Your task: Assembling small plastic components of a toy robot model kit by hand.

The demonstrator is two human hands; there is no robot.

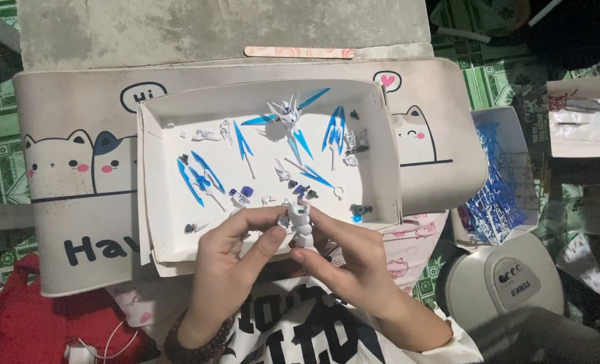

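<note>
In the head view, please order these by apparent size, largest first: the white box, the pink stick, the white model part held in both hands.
1. white box
2. pink stick
3. white model part, though it sits nearer the camera

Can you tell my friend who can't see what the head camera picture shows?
Two hands, left hand and right hand, hold a small white model piece over a white box lid with blue and white model parts in it.
</note>
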